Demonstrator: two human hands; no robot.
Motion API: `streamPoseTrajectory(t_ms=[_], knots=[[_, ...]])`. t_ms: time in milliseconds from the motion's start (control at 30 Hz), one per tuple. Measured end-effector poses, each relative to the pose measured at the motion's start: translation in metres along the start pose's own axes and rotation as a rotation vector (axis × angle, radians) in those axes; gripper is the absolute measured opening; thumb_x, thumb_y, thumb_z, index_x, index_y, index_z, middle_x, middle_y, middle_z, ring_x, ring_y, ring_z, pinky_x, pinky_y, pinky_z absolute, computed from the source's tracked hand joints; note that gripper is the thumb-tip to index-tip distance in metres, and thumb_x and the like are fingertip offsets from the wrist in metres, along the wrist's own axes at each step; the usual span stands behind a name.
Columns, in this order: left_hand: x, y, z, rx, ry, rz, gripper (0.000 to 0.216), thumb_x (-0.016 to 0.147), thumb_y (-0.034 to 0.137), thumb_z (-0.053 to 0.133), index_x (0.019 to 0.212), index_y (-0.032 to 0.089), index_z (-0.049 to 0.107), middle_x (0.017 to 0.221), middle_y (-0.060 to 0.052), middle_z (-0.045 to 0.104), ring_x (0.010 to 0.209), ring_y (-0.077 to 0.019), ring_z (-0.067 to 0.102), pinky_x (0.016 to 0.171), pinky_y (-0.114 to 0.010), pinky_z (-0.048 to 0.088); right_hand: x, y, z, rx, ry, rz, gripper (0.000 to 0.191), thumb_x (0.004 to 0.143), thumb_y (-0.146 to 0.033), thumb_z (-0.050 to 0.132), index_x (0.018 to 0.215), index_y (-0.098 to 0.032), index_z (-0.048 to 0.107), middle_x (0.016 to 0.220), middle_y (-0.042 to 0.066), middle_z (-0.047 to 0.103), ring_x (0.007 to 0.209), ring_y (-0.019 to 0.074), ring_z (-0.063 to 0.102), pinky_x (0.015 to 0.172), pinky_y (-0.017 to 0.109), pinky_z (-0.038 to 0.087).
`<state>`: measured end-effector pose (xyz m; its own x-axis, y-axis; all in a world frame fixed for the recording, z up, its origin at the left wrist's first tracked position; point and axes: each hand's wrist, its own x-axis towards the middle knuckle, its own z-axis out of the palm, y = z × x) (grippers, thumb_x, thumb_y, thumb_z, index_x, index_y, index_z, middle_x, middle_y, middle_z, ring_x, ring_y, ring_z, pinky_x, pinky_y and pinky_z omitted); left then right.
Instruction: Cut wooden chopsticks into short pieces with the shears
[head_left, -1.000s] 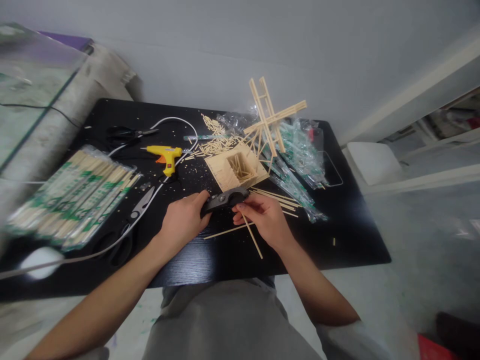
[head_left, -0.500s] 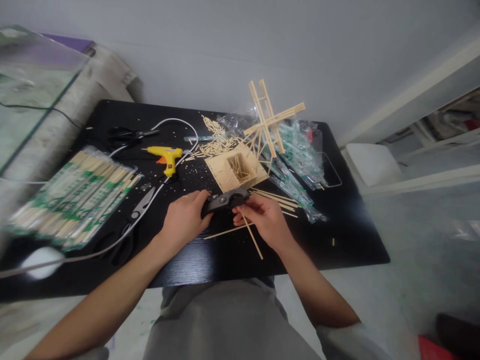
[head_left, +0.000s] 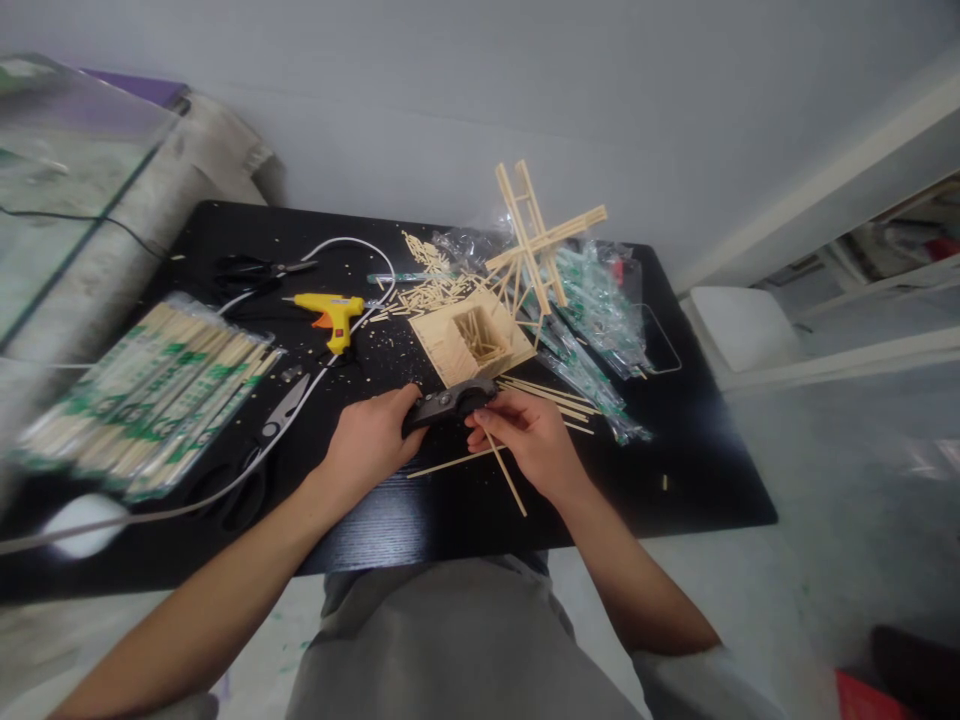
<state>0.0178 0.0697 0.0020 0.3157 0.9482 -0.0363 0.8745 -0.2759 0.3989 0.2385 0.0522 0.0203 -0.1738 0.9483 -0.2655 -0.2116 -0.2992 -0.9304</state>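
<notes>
My left hand point(head_left: 373, 432) is closed round the handles of a dark cutting tool point(head_left: 450, 402), which looks like pruning shears. Between the fingertips of my right hand point(head_left: 529, 440) is a thin wooden stick point(head_left: 508, 477), its upper end at the tool's jaws and its lower end slanting toward me. Whether the jaws touch the stick is hidden by my fingers. Another stick point(head_left: 454, 464) lies on the table below the tool. Just beyond my hands stands a square wooden box on a board point(head_left: 442, 345), with short sticks inside.
A stick-built cross frame point(head_left: 532, 240) rises behind the box, near plastic-wrapped sticks point(head_left: 592, 300). Cut pieces point(head_left: 431, 290) are heaped at the back. Leftward lie a yellow glue gun point(head_left: 335, 315), scissors point(head_left: 285, 412), black-handled scissors point(head_left: 259, 270), a white cord and packed chopsticks point(head_left: 157, 390).
Almost nothing differs. The dark tool's jaws have shifted very slightly; both hands keep their grips and places, and the view has moved a touch.
</notes>
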Motion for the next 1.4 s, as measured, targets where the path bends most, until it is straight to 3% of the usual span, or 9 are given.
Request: streamPoseTrajectory(t_ms=[233,400,600,767,867,933,1100,1400], knots=[[0.007,-0.003,0.0,-0.695,0.016,-0.146,0.044,0.095,0.056,0.058,0.073,0.019,0.065,0.06,0.003,0.057,0.055,-0.012,0.05,0.056,-0.025,0.038,-0.006,-0.002,0.0,0.024,-0.071,-0.02,0.039,0.082,-0.038,0.086,0.116,-0.023,0.074,0.084,0.0,0.077,0.067,0.0152,0.075,0.067,0.032,0.068],[0.01,-0.003,0.001,-1.041,-0.06,-0.246,0.044,0.085,0.06,0.071,0.078,0.016,0.07,0.052,0.006,0.046,0.045,-0.0088,0.04,0.046,-0.024,0.033,-0.007,-0.001,0.0,-0.004,-0.102,-0.045,0.032,0.084,-0.039,0.083,0.109,-0.022,0.074,0.083,-0.001,0.074,0.067,0.0147,0.074,0.065,0.031,0.067],[0.01,-0.001,0.005,-1.101,-0.01,-0.261,0.047,0.081,0.061,0.073,0.077,0.015,0.07,0.05,0.006,0.043,0.045,-0.0079,0.038,0.043,-0.022,0.029,-0.016,0.01,-0.002,-0.162,-0.105,-0.099,0.027,0.091,-0.035,0.074,0.114,-0.023,0.067,0.082,-0.001,0.074,0.056,0.0107,0.063,0.05,0.022,0.053],[0.011,-0.004,0.007,-1.125,0.02,-0.256,0.046,0.079,0.06,0.075,0.075,0.015,0.069,0.052,0.006,0.043,0.045,-0.0075,0.038,0.044,-0.022,0.028,-0.017,0.016,-0.027,-0.557,0.064,-0.245,0.009,0.094,-0.028,0.068,0.097,-0.021,0.072,0.088,0.005,0.078,0.079,0.0198,0.073,0.072,0.032,0.057],[0.012,-0.005,0.009,-1.121,0.034,-0.254,0.044,0.08,0.059,0.075,0.074,0.015,0.069,0.052,0.005,0.044,0.046,-0.0075,0.038,0.044,-0.022,0.028,-0.009,0.013,-0.053,-0.873,0.236,-0.424,0.014,0.094,-0.02,0.062,0.099,-0.02,0.075,0.097,0.009,0.074,0.084,0.0231,0.071,0.075,0.037,0.057],[0.012,-0.005,0.011,-1.111,0.04,-0.252,0.044,0.081,0.058,0.074,0.073,0.015,0.069,0.052,0.005,0.044,0.046,-0.0078,0.039,0.044,-0.022,0.028,-0.002,0.012,-0.068,-1.017,0.276,-0.498,0.019,0.095,-0.017,0.058,0.102,-0.018,0.076,0.1,0.012,0.071,0.087,0.0247,0.07,0.078,0.039,0.058],[0.012,-0.008,0.015,-1.067,0.05,-0.242,0.044,0.082,0.058,0.074,0.071,0.016,0.07,0.052,0.004,0.046,0.047,-0.0083,0.04,0.045,-0.022,0.029,0.012,0.023,-0.082,-1.194,0.202,-0.555,0.024,0.099,-0.014,0.054,0.1,-0.018,0.078,0.094,0.012,0.072,0.092,0.0282,0.067,0.085,0.045,0.056],[0.012,-0.011,0.019,-1.022,0.047,-0.227,0.043,0.084,0.058,0.072,0.073,0.016,0.07,0.052,0.004,0.047,0.047,-0.0091,0.041,0.046,-0.023,0.03,0.019,0.038,-0.082,-1.252,0.186,-0.563,0.027,0.105,-0.023,0.053,0.102,-0.02,0.08,0.095,0.012,0.076,0.092,0.0297,0.066,0.085,0.046,0.053]])
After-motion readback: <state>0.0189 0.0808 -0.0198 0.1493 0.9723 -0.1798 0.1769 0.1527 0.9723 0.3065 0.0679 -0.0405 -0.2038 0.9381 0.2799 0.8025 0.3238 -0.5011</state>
